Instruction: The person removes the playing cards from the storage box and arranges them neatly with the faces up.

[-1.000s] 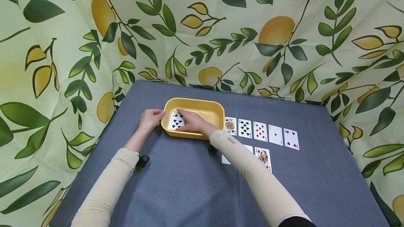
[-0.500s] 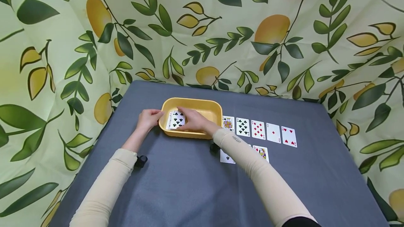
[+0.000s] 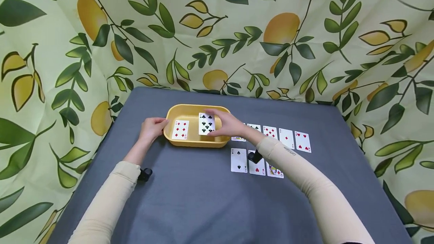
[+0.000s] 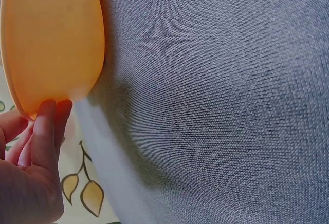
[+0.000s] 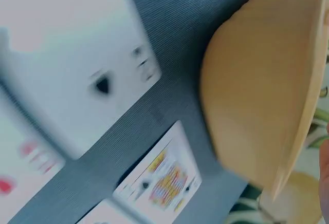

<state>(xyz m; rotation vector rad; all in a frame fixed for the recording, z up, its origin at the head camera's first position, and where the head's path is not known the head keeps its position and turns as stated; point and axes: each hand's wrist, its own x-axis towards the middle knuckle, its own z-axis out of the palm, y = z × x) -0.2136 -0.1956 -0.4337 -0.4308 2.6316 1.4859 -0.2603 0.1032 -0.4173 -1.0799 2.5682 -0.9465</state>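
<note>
My left hand pinches the left rim of a yellow oblong tray. In the left wrist view, its fingers press against the tray's outer wall. With thumb and fingers at its edges, my right hand holds a clubs playing card face up, inside the tray's outline. A diamonds playing card lies face up in the tray's left part. The right wrist view catches only a sliver of the right hand beside the tray wall.
Right of the tray, a back row holds several face-up cards, including an ace of diamonds and a hearts card. Nearer are a two of spades, another hearts card and a queen of diamonds. The right forearm passes over them.
My right hand has moved right within the tray with the clubs card, uncovering the diamonds card. The left hand keeps its pinch on the rim. The head view has shifted slightly.
</note>
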